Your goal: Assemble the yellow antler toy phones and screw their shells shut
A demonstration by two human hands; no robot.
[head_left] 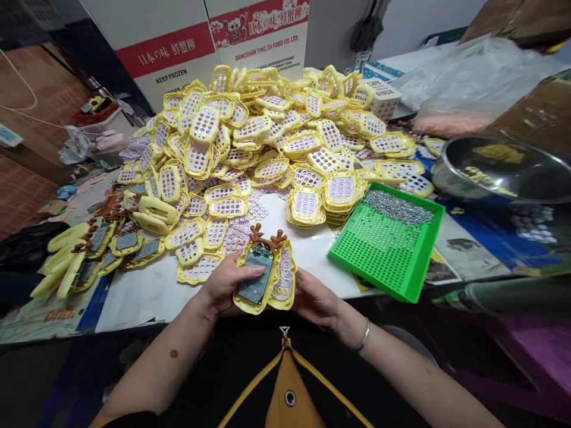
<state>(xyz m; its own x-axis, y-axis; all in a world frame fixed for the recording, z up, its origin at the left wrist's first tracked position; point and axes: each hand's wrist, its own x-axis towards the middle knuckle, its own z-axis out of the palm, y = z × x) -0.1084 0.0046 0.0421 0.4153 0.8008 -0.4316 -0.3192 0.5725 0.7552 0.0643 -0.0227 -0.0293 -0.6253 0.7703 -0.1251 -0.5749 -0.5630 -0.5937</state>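
Note:
My left hand (222, 284) is closed on a yellow toy phone half (253, 306), its thumb lying across the grey circuit board (253, 286) inside. Brown antlers (267, 239) stick up from the top of this half. Close beside it, partly behind, is a yellow shell with a pale keypad (284, 276). The fingers of my right hand (317, 302) are curled around that shell's right edge. Both pieces are upright over the table's front edge, and they overlap. Behind them lie loose pale keypads (243, 235) and a stack of yellow shells (306, 205).
A large heap of yellow shells (272, 128) fills the table's back. Shells with boards and antlers (96, 238) lie left. To the right are a green tray (388, 279) holding small metal screws (397, 205) and a steel bowl (508, 172) with yellow bits. White cartons (165, 35) stand behind.

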